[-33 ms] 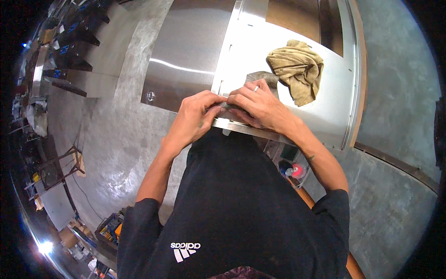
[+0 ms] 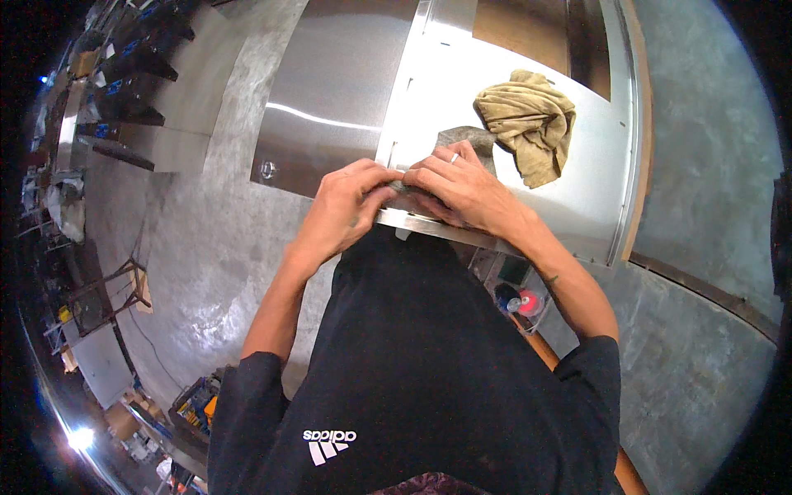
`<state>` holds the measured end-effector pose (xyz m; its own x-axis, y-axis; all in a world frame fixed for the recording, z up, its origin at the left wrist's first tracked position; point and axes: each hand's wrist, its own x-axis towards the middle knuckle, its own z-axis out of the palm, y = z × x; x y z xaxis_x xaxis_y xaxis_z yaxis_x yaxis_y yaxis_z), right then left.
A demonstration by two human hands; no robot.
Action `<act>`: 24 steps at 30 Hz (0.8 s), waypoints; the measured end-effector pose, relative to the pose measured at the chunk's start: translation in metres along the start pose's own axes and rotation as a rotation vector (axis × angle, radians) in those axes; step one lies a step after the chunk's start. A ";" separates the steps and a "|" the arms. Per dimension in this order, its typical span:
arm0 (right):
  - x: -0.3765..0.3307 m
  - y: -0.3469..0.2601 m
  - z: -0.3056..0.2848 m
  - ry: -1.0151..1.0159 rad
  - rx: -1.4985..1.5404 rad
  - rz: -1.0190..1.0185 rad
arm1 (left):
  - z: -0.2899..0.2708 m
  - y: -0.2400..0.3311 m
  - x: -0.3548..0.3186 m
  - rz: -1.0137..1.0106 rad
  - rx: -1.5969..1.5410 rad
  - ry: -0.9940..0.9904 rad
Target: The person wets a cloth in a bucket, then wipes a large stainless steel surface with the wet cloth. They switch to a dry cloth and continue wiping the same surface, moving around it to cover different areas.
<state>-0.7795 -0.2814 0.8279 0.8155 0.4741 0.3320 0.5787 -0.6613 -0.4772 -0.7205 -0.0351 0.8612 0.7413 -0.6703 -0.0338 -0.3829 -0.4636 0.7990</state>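
Head view: work seems unfinished at the near edge of the metal panel, where the left hand and right hand are held close together, each grip curled, though whether anything is pinched cannot be told, with the tan cloth unheld beyond.

L hand & R hand close tog., fingers bent, forearms angled inward

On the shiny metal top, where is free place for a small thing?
Bare metal: between the tan cloth and the wooden strip, at right; also left of that cloth, beyond the grey rag. Crowded: near-left corner, with left hand, right hand and rag close together.
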 end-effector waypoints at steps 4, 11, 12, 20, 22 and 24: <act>0.001 0.006 -0.001 -0.066 0.002 -0.039 | -0.015 0.002 -0.002 -0.098 -0.104 0.153; 0.014 0.005 0.004 -0.128 0.003 -0.120 | -0.020 -0.006 -0.018 -0.188 -0.139 0.256; 0.015 0.007 0.006 -0.110 -0.003 -0.141 | -0.019 -0.005 -0.021 -0.208 -0.147 0.249; 0.023 0.007 0.005 -0.202 -0.025 -0.182 | -0.012 -0.006 -0.038 -0.288 -0.204 0.178; 0.024 0.006 0.006 -0.208 0.010 -0.177 | -0.010 -0.007 -0.042 -0.322 -0.241 0.152; 0.025 0.004 0.006 -0.219 0.037 -0.164 | -0.007 -0.006 -0.045 -0.362 -0.274 0.123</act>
<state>-0.7567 -0.2691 0.8293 0.6876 0.6901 0.2256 0.6992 -0.5457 -0.4619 -0.7482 0.0020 0.8621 0.8663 -0.4128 -0.2813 0.0596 -0.4737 0.8787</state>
